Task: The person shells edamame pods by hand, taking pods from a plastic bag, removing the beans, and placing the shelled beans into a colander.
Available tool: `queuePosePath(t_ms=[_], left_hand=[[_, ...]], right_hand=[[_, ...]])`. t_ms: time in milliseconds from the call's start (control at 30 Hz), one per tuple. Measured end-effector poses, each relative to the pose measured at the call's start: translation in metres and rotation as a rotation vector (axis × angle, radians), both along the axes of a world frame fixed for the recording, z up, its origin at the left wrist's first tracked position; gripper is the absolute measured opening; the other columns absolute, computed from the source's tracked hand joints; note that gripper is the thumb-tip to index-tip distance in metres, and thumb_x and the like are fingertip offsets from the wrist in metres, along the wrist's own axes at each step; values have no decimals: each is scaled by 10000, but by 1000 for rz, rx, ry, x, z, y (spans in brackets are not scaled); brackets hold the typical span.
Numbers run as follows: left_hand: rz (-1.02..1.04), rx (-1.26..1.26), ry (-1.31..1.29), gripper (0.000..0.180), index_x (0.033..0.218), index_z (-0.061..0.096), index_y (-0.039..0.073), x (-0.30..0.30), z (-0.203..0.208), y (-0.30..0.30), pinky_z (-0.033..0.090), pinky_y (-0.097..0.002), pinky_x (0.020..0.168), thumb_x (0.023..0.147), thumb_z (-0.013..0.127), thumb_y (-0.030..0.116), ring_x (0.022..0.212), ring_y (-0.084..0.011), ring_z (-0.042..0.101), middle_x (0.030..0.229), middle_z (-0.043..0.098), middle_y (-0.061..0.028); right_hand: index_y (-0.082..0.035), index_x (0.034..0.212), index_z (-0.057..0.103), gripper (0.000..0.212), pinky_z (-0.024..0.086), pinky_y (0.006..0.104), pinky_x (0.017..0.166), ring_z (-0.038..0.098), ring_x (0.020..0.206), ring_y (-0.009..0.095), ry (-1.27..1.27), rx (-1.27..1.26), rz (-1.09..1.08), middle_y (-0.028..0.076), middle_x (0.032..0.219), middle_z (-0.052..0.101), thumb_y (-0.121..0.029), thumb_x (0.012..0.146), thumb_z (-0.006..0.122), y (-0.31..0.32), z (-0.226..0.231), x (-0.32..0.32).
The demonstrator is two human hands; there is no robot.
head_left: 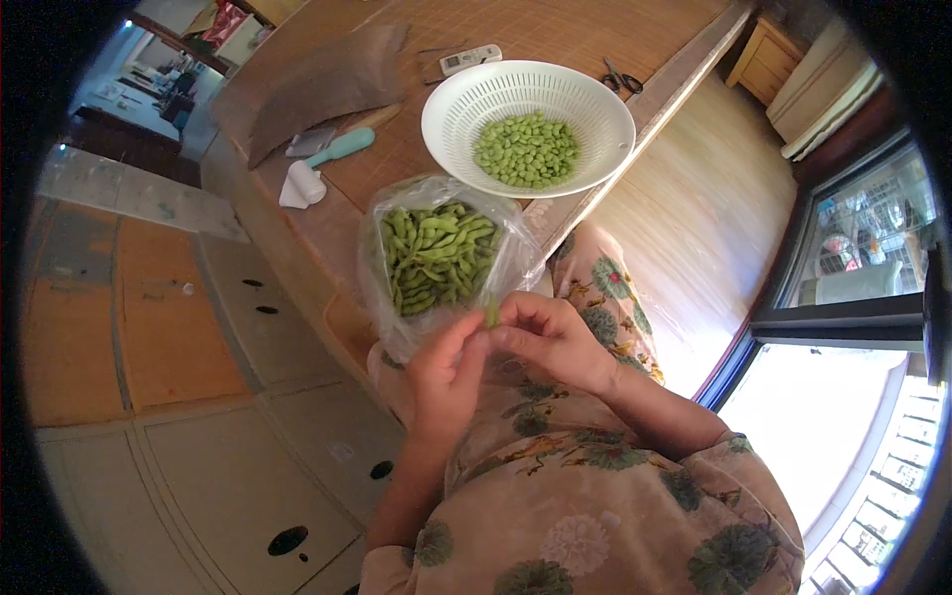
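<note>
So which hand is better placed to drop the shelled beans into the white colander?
Probably the right hand. It lies on the side nearer the white colander, up and to the right, while the left hand sits below the bag of pods. Both pinch one green pod.

Glossy plastic and matt green pods before you.
Your clear plastic bag [516, 260] looks thin, crinkled and shiny around the dull, faintly fuzzy bean pods [436, 256]; the white colander [456, 114] is smooth perforated plastic, resting on a woven, matt mat [555, 30] edged in smooth wood.
</note>
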State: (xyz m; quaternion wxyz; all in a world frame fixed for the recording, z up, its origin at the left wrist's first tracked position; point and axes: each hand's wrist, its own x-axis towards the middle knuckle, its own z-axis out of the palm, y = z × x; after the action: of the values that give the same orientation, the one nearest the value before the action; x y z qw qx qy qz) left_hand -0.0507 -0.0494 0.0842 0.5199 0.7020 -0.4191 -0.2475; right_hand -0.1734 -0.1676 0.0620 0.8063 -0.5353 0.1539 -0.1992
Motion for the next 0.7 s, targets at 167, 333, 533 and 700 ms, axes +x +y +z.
queuePosePath(t_ms=[167,333,533,700], left_hand=[[-83,-22,-176,297,1207,599,-31,2,3,1,501,-272,822,911,577,-13,929,-141,626,1056,675,-94],[-35,59,-280,213,1100,622,-23,3,5,2,484,-310,743,894,605,31,845,-196,636,930,662,-145],[-80,93,-183,132,1012,621,-25,4,12,3,461,-281,637,895,602,33,699,-157,580,830,637,-91],[-54,81,334,108,935,637,-25,3,6,6,405,-229,587,921,576,62,668,-102,530,823,623,-24]], right_hand=[[-11,928,587,103,437,218,681,496,792,38,26,4,34,-27,823,568,-111,938,608,-4,-1,-1],[-20,947,590,90,412,208,655,469,772,33,68,-10,-20,-35,818,549,-109,940,600,-2,-4,-4],[-24,949,565,88,400,212,634,454,734,34,-17,2,-12,-44,792,526,-109,952,584,-1,1,-3],[-36,929,564,98,386,203,605,472,694,33,-69,153,97,-47,791,550,-126,967,555,-4,-1,-6]])
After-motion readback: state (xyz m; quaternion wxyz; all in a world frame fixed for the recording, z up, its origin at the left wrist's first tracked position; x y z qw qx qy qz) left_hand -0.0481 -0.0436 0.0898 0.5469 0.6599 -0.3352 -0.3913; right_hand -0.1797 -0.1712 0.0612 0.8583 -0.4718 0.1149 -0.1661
